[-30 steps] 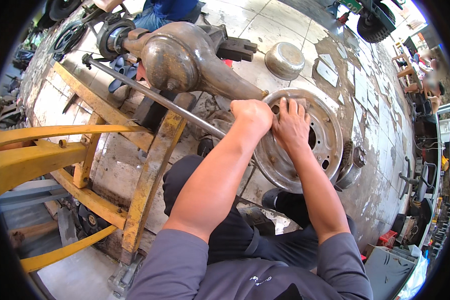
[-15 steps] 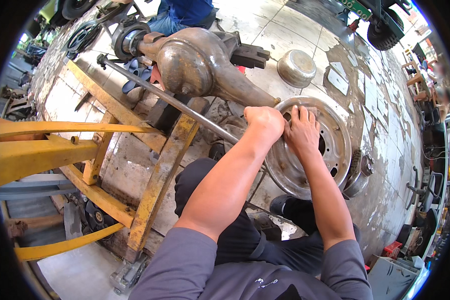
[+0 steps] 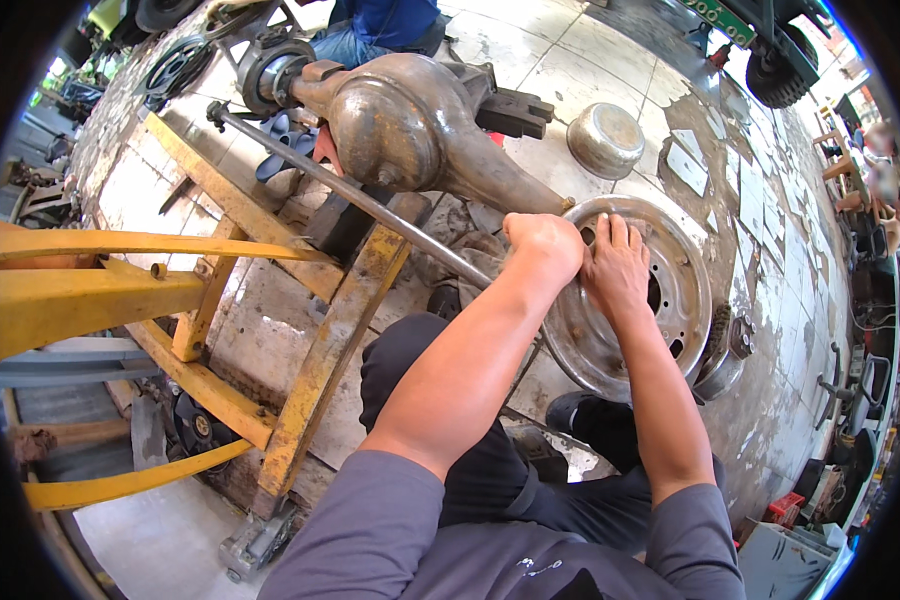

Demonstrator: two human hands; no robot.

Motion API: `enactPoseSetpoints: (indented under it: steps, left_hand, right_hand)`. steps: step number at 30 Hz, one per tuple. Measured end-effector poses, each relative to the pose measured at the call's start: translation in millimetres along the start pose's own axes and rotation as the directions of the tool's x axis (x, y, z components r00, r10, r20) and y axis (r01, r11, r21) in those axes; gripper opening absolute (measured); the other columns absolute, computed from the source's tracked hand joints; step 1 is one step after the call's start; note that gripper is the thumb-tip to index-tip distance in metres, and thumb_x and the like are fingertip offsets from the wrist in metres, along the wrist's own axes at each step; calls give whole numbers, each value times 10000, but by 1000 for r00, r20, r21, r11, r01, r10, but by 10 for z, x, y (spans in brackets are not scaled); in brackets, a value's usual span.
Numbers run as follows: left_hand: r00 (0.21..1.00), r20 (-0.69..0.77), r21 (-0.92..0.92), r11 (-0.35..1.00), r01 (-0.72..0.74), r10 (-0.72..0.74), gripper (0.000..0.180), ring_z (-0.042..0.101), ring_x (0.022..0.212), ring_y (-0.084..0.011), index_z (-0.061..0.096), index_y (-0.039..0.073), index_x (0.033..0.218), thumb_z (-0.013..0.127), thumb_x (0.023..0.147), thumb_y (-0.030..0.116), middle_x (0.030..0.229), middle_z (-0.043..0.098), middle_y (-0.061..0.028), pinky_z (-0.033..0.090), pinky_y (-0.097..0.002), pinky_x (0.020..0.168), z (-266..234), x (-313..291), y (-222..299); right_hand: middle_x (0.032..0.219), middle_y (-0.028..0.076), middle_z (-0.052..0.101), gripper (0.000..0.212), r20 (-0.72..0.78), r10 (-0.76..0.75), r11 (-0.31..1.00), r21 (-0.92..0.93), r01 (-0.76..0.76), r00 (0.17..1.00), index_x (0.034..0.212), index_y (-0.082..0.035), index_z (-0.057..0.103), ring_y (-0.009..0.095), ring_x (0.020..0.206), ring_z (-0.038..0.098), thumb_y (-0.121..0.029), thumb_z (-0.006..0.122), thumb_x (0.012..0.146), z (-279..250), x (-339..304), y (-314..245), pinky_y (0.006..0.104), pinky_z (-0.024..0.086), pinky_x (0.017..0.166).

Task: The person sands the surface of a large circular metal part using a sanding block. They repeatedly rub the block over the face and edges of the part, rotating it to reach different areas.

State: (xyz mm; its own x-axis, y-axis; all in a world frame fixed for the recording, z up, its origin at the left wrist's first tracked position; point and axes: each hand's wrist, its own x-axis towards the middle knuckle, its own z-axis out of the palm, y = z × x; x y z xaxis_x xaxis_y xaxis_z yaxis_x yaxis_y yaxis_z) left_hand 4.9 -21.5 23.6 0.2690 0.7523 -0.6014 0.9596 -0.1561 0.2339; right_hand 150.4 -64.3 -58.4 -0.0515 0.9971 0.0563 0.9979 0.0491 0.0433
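Note:
A bare metal wheel rim point(image 3: 692, 290) lies in front of me, scuffed and shiny. My right hand point(image 3: 615, 265) rests on its upper face with fingers stretched out and pressed flat. Whether anything lies beneath those fingers is hidden. Right beside it, my left hand point(image 3: 545, 243) is closed in a fist at the rim's upper left edge. What the fist holds, if anything, does not show. Beyond both hands sits a large rusty axle housing point(image 3: 385, 125), its tapered tube ending close to the rim.
A long metal bar point(image 3: 355, 192) slants toward my left forearm. To the left stands a yellow steel frame point(image 3: 330, 350). A round metal pan point(image 3: 606, 140) sits on the tiled floor behind the rim. A person in blue point(image 3: 385, 25) is at the far side. Broken tiles point(image 3: 685, 165) lie further right.
The view has shifted a little, so everything appears slightly further right. A brownish patch by my right fingertips shows less now. Both hands stay at the rim in nearly the same pose.

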Motion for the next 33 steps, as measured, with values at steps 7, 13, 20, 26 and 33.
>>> enactPoseSetpoints:
  steps: [7, 13, 20, 26, 33]
  left_hand:
    - [1000, -5, 0, 1000, -11, 11, 256, 687, 1137, -223, 775, 162, 1107, 649, 884, 175, 1164, 743, -66, 514, -375, 918, -10, -5, 2]
    - [998, -62, -13, 1000, -20, 19, 272, 682, 1147, -251, 765, 139, 1125, 627, 895, 185, 1192, 724, -109, 535, -380, 929, 0, -16, -19]
    - [1000, -4, 16, 999, -28, 28, 266, 703, 1091, -270, 764, 109, 1099, 643, 865, 135, 1153, 737, -105, 552, -377, 896, -45, -4, -2]
    - [1000, 23, 24, 1000, -13, 13, 257, 707, 1079, -273, 765, 103, 1088, 649, 860, 135, 1134, 742, -105, 554, -379, 888, -63, -15, 3]
    - [999, 24, 49, 998, -28, 26, 258, 711, 1072, -266, 764, 102, 1087, 659, 853, 128, 1129, 745, -102, 558, -376, 874, -64, -10, -31]
  right_hand:
    - [1504, 139, 451, 699, 6, 39, 999, -20, -39, 999, 1454, -22, 482, 361, 1367, 429, -528, 522, 975, -21, 26, -29, 515, 351, 1108]
    - [1432, 140, 494, 666, -81, -46, 998, 46, 50, 996, 1401, -4, 518, 365, 1331, 451, -513, 532, 970, -26, 38, 23, 507, 368, 1086]
    - [1437, 148, 482, 670, -54, -81, 993, 78, 85, 995, 1415, 0, 501, 379, 1336, 443, -511, 518, 983, -53, -11, 78, 510, 360, 1102]
    - [1443, 157, 472, 669, -56, -115, 990, 80, 119, 992, 1418, 5, 496, 397, 1334, 438, -506, 519, 985, -48, -99, 134, 508, 364, 1098]
    - [1451, 139, 474, 657, -43, -112, 991, 69, 115, 993, 1420, -6, 495, 384, 1334, 443, -492, 535, 980, -66, -127, 120, 497, 368, 1094]
